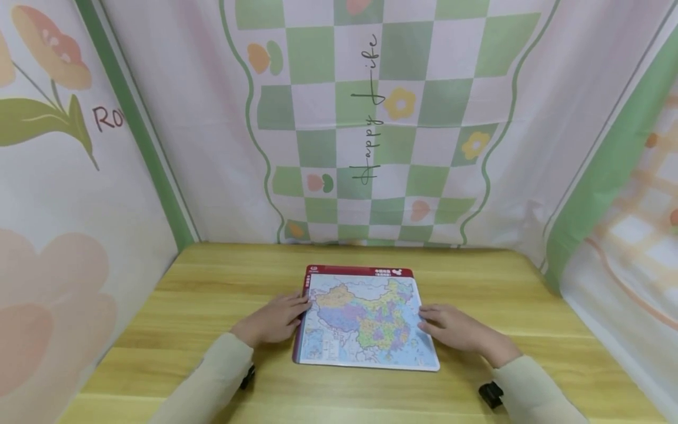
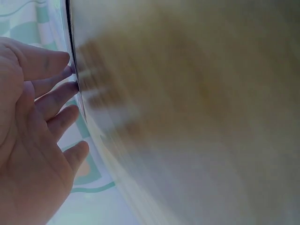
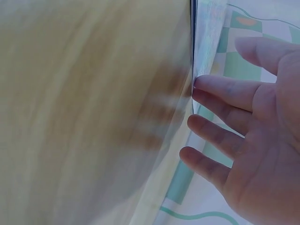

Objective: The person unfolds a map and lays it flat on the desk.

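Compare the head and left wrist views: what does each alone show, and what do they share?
Only the head view: the right hand, the "Happy Life" lettering and the whole face of the map board. Only the left wrist view: the palm of the left hand. Both: that hand, the board, the wooden tabletop and the checked cloth.

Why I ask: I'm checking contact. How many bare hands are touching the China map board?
2: the left hand touches the left edge of the China map board, and the right hand touches its right edge.
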Demonstrator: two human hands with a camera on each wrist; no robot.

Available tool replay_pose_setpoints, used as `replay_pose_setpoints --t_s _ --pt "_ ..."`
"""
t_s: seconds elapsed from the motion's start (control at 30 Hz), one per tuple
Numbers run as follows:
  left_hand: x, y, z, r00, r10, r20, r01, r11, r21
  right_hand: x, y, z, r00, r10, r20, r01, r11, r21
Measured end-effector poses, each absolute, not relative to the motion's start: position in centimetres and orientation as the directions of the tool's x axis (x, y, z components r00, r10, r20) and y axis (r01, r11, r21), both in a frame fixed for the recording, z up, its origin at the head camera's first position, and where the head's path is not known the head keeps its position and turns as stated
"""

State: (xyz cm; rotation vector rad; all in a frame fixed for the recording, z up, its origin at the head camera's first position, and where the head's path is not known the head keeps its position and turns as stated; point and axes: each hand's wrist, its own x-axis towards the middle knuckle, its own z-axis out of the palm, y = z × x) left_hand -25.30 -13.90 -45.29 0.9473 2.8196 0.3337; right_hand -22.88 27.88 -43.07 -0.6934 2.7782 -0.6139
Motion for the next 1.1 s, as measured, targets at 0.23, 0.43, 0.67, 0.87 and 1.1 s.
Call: replay_pose_setpoints --t_s 0.23,0.43,0.67,0.87,1.1 --pt "-24.9 -13.7 -44.7 -0.787 0.610 -0.091 0.573 0.777 0.260 -23.1 27.8 -43.1 -0.866 -0.492 -0.090 -0.408 0.799 -0.442" --pt "-24.6 -13.6 -44.6 -0.783 0.616 -0.087 0.583 0.776 0.241 -23.6 27.7 -43.0 -0.872 -0.477 -0.107 -0.391 0.812 -0.433" --pt "-24.6 -13.6 -45.0 -0.778 0.625 -0.064 0.597 0.767 0.233 -24.2 27.4 -42.3 -0.868 -0.477 -0.138 -0.382 0.819 -0.427" --pt "-24.7 -13.8 -45.0 -0.755 0.656 0.005 0.633 0.725 0.272 -25.5 27.2 -42.4 -0.878 -0.455 -0.151 -0.359 0.832 -0.422" --pt "-24.9 -13.8 -45.3 -0.732 0.679 0.051 0.661 0.690 0.297 -26.4 27.0 -42.3 -0.887 -0.432 -0.165 -0.334 0.844 -0.419"
